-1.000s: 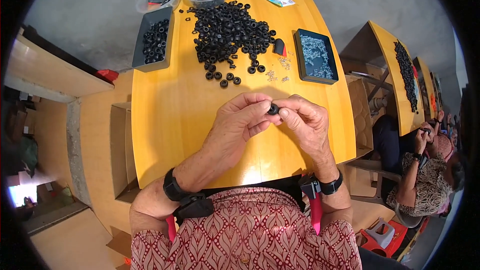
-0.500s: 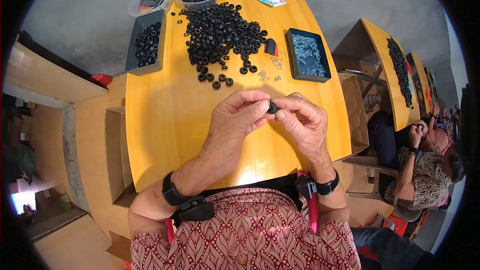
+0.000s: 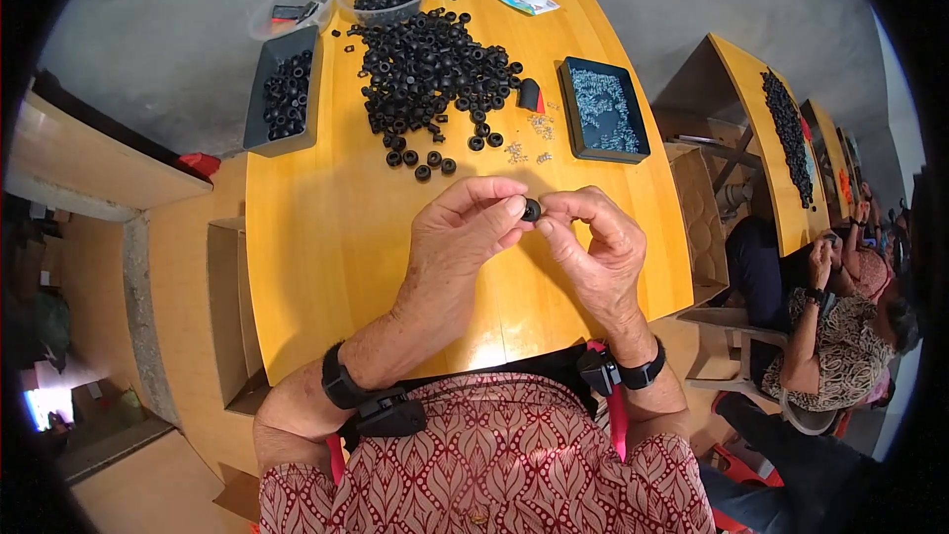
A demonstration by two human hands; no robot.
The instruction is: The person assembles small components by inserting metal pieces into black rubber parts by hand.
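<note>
A small round black part [image 3: 531,210], rubber or plastic, is pinched between the thumb and forefinger of my left hand [image 3: 455,232], above the near half of the table. My right hand [image 3: 603,247] is closed at the part's right edge, thumb and forefinger drawn together. Whatever lies between those right fingertips is too small to make out. Beyond my hands spreads a heap of similar black parts [image 3: 425,69], with several loose ones at its near edge. Little piles of tiny metal pieces [image 3: 516,152] lie to the heap's right.
A grey bin [image 3: 315,89] of black parts stands left, and a clear round tub [image 3: 407,12] behind. At right sits a dark tray [image 3: 608,157] of small metallic pieces. A black-and-red object [image 3: 530,94] lies beside the heap. People work at tables farther right.
My right fingertips have drawn slightly back from the black part's face to its right edge. The part stays in my left hand and is turned a little. The whole view has shifted slightly.
</note>
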